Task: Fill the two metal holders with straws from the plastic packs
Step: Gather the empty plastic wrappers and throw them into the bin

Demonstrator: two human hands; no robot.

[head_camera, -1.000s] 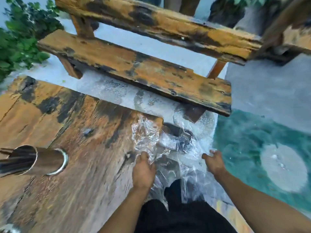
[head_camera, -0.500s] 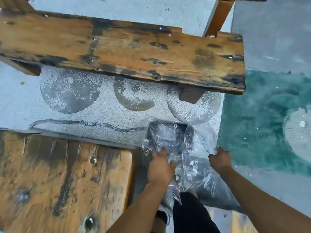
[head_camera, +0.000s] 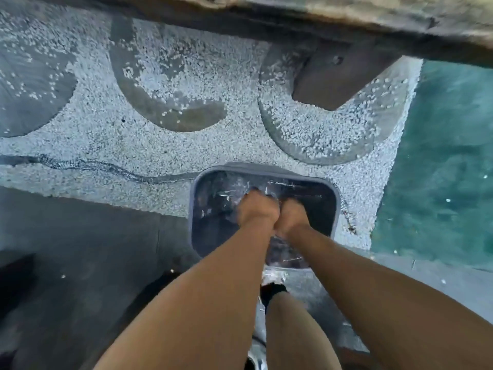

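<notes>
Both hands, left and right, touching at centre frame, reach into the bin and appear to clutch crumpled plastic wrap. Wrap lies directly beneath them; holders, straws unseen.

Two hands pushing clear plastic down into a grey bin on pebbled ground

The left hand and right hand sit knuckle to knuckle inside the square grey bin, both pressed onto crumpled clear plastic wrap that glints against the dark interior (the fingers are out of sight beneath the backs of the hands, so their grasp cannot be told). The bin stands on pale pebbled paving set with dark round patches, a crack running leftward from it. A worn wooden bench spans the top edge, and teal painted floor lies to the right.
</notes>
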